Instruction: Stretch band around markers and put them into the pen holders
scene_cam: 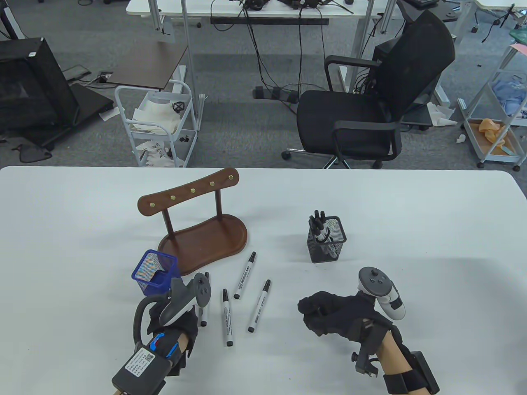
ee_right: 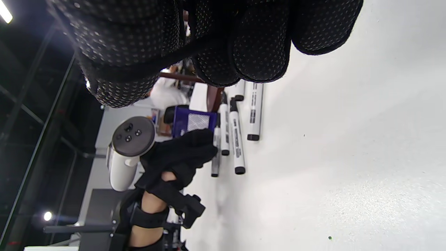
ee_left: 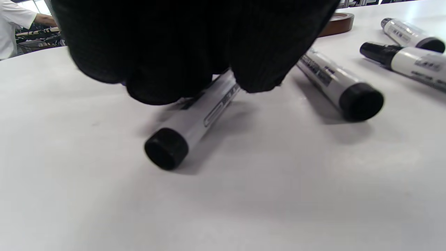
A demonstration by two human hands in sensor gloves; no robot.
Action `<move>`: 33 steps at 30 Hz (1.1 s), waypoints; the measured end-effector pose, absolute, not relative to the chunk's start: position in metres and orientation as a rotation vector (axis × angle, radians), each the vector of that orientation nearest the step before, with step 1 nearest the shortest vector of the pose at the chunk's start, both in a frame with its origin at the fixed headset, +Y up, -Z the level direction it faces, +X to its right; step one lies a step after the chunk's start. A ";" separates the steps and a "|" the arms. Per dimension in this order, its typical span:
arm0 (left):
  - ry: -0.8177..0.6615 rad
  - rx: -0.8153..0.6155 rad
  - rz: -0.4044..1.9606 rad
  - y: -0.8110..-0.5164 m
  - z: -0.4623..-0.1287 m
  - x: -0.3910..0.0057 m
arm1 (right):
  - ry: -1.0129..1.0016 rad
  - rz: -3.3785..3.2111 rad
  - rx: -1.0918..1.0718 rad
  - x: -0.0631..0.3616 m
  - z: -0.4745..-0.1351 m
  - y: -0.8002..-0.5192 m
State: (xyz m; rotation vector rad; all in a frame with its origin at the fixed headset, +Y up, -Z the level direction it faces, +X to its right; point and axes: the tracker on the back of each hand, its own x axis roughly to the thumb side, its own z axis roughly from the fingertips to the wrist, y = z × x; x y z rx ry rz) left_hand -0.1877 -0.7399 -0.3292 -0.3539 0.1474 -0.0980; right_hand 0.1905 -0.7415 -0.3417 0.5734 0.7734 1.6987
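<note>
My left hand (scene_cam: 192, 316) reaches down at the table's front left. Its fingertips (ee_left: 156, 83) pinch a white marker with black caps (ee_left: 195, 122), which lies on the table. Three more markers lie loose to the right (scene_cam: 227, 317) (scene_cam: 259, 305) (scene_cam: 245, 275). The blue mesh pen holder (scene_cam: 155, 272) stands just beyond my left hand. A black mesh pen holder (scene_cam: 327, 242) at centre right holds a banded bundle of markers (scene_cam: 319, 224). My right hand (scene_cam: 317, 313) rests in a fist on the table, a thin dark band (ee_right: 188, 47) running across its curled fingers (ee_right: 251, 55).
A brown wooden stand with brass pegs (scene_cam: 197, 230) sits behind the blue holder. Beyond the table's far edge are an office chair (scene_cam: 370, 111) and a white cart (scene_cam: 158, 123). Bare white tabletop (scene_cam: 432, 230) lies to the right and at the far left.
</note>
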 end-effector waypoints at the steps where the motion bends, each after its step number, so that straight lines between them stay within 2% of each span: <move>1: 0.145 -0.357 -0.097 -0.741 -0.329 -0.188 | 0.774 1.700 0.573 0.190 -0.342 -0.741; 7: 0.147 -0.349 -0.130 -0.745 -0.330 -0.188 | 0.779 1.707 0.573 0.190 -0.342 -0.742; 18: 0.174 -0.405 -0.044 -0.746 -0.331 -0.197 | 0.785 1.710 0.569 0.190 -0.341 -0.742; 28: 0.143 -0.492 0.216 -0.734 -0.321 -0.204 | 0.793 1.711 0.566 0.189 -0.341 -0.743; 33: 0.137 -0.496 0.258 -0.724 -0.318 -0.203 | 0.792 1.713 0.567 0.189 -0.341 -0.743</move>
